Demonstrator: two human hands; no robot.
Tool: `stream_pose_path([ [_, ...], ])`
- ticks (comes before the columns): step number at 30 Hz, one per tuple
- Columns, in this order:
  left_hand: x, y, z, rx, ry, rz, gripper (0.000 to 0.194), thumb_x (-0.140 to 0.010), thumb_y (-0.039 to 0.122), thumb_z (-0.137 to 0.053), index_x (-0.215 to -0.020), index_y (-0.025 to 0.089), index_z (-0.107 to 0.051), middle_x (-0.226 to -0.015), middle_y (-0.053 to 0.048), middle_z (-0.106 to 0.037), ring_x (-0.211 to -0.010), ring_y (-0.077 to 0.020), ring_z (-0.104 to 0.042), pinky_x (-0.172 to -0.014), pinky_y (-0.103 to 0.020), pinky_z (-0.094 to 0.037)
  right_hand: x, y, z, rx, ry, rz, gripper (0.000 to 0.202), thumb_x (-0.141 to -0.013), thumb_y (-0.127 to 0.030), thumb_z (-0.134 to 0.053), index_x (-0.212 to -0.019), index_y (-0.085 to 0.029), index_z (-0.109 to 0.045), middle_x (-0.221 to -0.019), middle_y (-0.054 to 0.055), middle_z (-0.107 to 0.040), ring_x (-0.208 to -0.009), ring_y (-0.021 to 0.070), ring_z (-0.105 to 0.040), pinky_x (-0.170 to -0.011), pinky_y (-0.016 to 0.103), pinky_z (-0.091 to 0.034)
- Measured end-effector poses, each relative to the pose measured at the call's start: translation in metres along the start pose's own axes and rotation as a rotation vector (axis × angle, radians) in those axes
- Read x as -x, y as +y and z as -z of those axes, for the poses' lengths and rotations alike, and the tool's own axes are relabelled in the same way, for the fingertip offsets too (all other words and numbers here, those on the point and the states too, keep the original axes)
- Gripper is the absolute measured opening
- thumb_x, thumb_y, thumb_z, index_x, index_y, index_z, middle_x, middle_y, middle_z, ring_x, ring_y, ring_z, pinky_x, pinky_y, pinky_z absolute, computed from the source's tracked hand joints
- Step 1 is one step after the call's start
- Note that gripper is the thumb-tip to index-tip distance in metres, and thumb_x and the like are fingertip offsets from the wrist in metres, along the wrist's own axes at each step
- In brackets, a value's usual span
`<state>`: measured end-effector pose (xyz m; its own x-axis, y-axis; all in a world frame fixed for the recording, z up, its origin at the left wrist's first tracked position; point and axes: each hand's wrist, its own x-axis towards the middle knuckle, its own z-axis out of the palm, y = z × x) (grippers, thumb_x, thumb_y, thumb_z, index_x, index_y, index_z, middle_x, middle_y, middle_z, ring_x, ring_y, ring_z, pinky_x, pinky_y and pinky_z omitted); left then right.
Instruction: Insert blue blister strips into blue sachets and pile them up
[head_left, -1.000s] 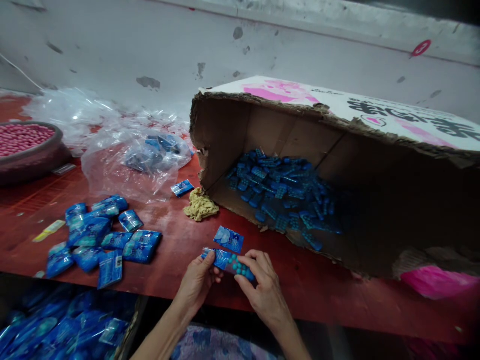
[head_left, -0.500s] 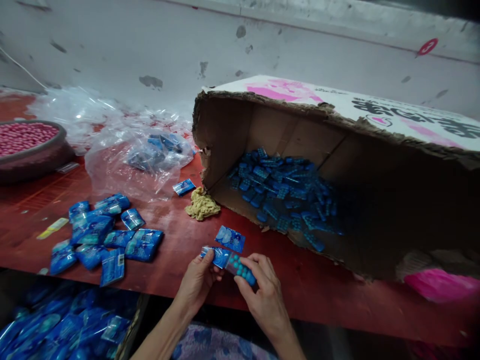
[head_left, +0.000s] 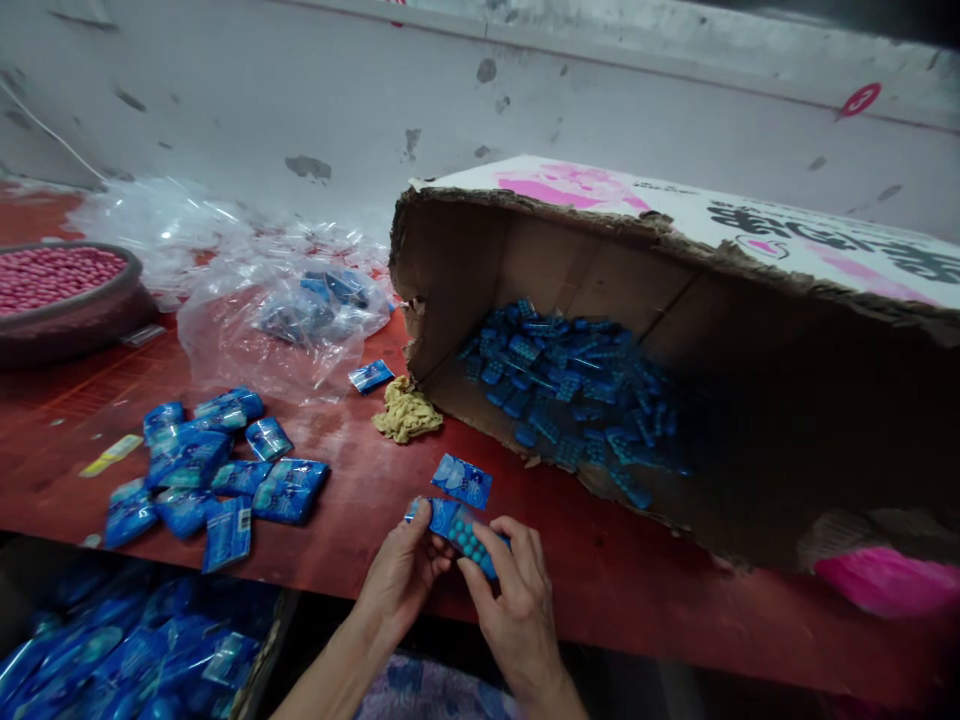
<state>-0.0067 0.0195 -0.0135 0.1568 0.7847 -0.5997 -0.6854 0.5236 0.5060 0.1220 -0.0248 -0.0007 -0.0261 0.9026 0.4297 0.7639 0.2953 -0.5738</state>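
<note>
Near the table's front edge, my left hand (head_left: 409,565) pinches a blue printed packet (head_left: 444,517) between thumb and fingers. My right hand (head_left: 514,590) grips a clear case of turquoise beads (head_left: 472,545) by its right part. The case's left end meets the packet's right end; whether it is inside cannot be made out. A flat blue card (head_left: 462,480) lies on the table just beyond both hands. Several filled blue packets (head_left: 187,458) are heaped to the left of my hands.
A torn cardboard box (head_left: 450,210) lies open on its side, with many bead cases (head_left: 555,370) inside. Around it are a yellowish cloth (head_left: 406,411), clear plastic bags (head_left: 225,330), a bowl of pink beads (head_left: 124,300) and a pink bag (head_left: 889,580). Blue packets (head_left: 112,650) fill a container below.
The bead case and my right hand have shifted left, closer to my left hand, and less of the gap between packet and beads shows. The whole view has shifted slightly.
</note>
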Motion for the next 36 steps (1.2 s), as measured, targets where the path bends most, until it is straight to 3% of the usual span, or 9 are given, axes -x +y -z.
stream_pose_path([
  [6,0.0,0.005,-0.003,-0.103,-0.041,-0.092,0.023,-0.063,0.033,-0.07,-0.069,0.014,-0.057,-0.056,0.0,-0.064,-0.045,-0.0109,-0.056,-0.039,-0.02,-0.045,-0.002,0.003,0.003,-0.164,-0.071,-0.077,0.028,-0.076,-0.016,-0.057,-0.103,-0.023,-0.055,-0.096,0.006,-0.053,-0.088,0.0204,-0.052,-0.076,0.034,-0.047],
  [10,0.001,0.006,-0.003,-0.132,-0.068,-0.087,0.024,-0.063,0.034,-0.069,-0.067,0.013,-0.058,-0.056,-0.002,-0.064,-0.046,-0.0118,-0.056,-0.04,-0.021,-0.044,-0.004,0.002,0.003,-0.198,-0.049,-0.117,0.027,-0.075,-0.016,-0.058,-0.101,-0.023,-0.056,-0.094,0.005,-0.054,-0.087,0.0201,-0.053,-0.076,0.033,-0.047],
  [16,-0.001,0.001,-0.001,-0.157,-0.046,-0.133,0.023,-0.061,0.031,-0.071,-0.072,0.014,-0.061,-0.058,-0.001,-0.066,-0.048,-0.0123,-0.058,-0.046,-0.023,-0.046,-0.001,0.004,-0.001,-0.029,-0.039,-0.027,0.027,-0.079,-0.019,-0.055,-0.106,-0.022,-0.056,-0.097,0.008,-0.055,-0.088,0.0217,-0.053,-0.075,0.036,-0.048],
  [21,0.0,-0.004,-0.005,-0.093,-0.066,-0.042,0.019,-0.061,0.025,-0.071,-0.074,0.014,-0.062,-0.064,-0.002,-0.067,-0.055,-0.0115,-0.059,-0.057,-0.024,-0.048,0.002,0.005,-0.016,0.032,-0.009,-0.009,0.028,-0.081,-0.021,-0.052,-0.108,-0.022,-0.057,-0.099,0.01,-0.055,-0.089,0.0236,-0.053,-0.075,0.04,-0.049],
  [25,0.0,0.003,-0.002,-0.062,-0.103,0.065,0.015,-0.063,0.023,-0.07,-0.071,0.013,-0.062,-0.061,-0.001,-0.065,-0.052,-0.0097,-0.057,-0.053,-0.021,-0.045,-0.002,0.002,-0.016,-0.276,-0.069,-0.085,0.028,-0.081,-0.017,-0.053,-0.107,-0.025,-0.058,-0.104,0.008,-0.057,-0.095,0.0213,-0.054,-0.082,0.037,-0.047],
  [29,0.0,0.015,0.006,-0.103,-0.19,0.158,0.01,-0.07,0.023,-0.064,-0.074,0.014,-0.063,-0.07,-0.004,-0.067,-0.063,-0.0149,-0.063,-0.063,-0.028,-0.049,-0.005,0.014,-0.014,-0.765,-0.169,-0.255,0.023,-0.08,-0.02,-0.054,-0.102,-0.025,-0.06,-0.102,0.004,-0.06,-0.094,0.0177,-0.057,-0.082,0.031,-0.048],
  [33,0.002,0.019,0.008,-0.117,-0.351,0.231,0.021,-0.075,0.023,-0.058,-0.093,0.013,-0.064,-0.081,-0.009,-0.069,-0.078,-0.0205,-0.065,-0.072,-0.033,-0.048,-0.005,0.028,-0.022,-1.092,-0.195,-0.346,0.054,-0.068,-0.036,-0.069,-0.117,-0.028,-0.049,-0.111,0.006,-0.057,-0.093,0.0196,-0.059,-0.075,0.032,-0.051],
  [36,0.003,0.018,0.006,-0.115,-0.434,0.281,0.024,-0.074,0.02,-0.058,-0.096,0.013,-0.064,-0.083,-0.011,-0.069,-0.08,-0.0216,-0.065,-0.071,-0.032,-0.048,-0.009,0.028,-0.025,-1.214,-0.246,-0.357,0.067,-0.064,-0.043,-0.071,-0.123,-0.029,-0.044,-0.119,0.009,-0.054,-0.099,0.022,-0.057,-0.072,0.034,-0.052],
])
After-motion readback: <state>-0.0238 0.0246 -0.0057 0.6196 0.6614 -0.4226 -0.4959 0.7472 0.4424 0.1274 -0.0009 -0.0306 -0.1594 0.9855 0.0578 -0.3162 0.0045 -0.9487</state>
